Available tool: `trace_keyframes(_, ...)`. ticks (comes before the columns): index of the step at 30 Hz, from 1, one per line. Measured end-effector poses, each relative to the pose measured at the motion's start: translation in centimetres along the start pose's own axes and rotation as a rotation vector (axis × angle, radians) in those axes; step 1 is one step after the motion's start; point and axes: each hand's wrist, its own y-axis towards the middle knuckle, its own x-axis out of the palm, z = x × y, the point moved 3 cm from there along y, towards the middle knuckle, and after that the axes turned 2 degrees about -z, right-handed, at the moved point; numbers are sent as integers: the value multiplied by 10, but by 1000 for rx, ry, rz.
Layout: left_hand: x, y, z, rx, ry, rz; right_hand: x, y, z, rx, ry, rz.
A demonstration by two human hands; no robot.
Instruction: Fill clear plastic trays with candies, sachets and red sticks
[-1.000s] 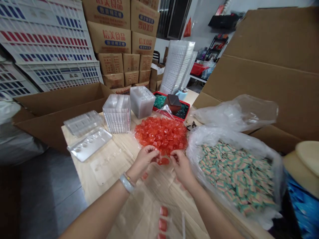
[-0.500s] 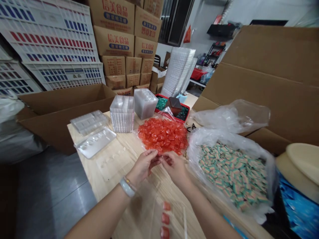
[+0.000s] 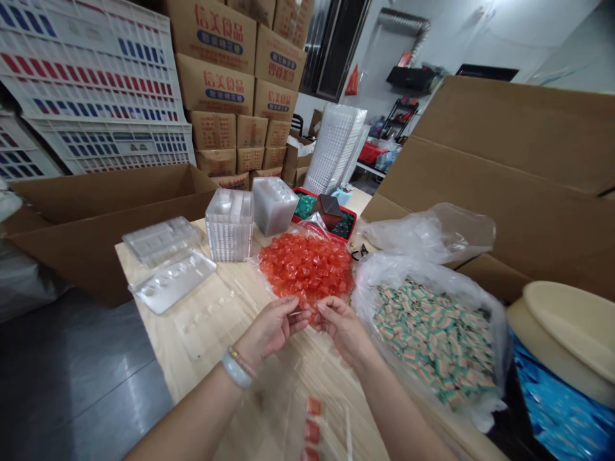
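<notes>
At the near edge of a heap of red wrapped candies [image 3: 307, 262], my two hands face each other a little above the table. My left hand [image 3: 273, 328] is closed in a pinch, with a thin pale edge showing by the fingertips. Thumb and fingers of my right hand [image 3: 342, 325] pinch together too. What lies in either hand is too small to make out; red pieces show between and behind the fingertips. Below my wrists, a clear plastic tray [image 3: 329, 419] holds red candies [image 3: 312, 430] in a row.
More clear trays [image 3: 173, 282] lie at the left, beside stacked clear trays [image 3: 229, 224]. A plastic bag of striped green-and-orange pieces [image 3: 432, 339] stands at the right. Behind are a red tray [image 3: 353, 230] with a dark box [image 3: 327, 211], and open cartons [image 3: 110, 214] flank the table [image 3: 230, 346].
My fingertips have moved apart slightly, and the thin pale edge now shows at my left hand. The whole view has shifted a little; the candies in the tray look unmoved.
</notes>
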Motion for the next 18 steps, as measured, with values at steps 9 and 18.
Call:
trace_keyframes(9,15,-3,-1,10,189,-118,8,0,-12,-55,173,-50)
trace_keyframes(18,6,3,-1,39,89,-50,17,-1,-7,26,289,-168)
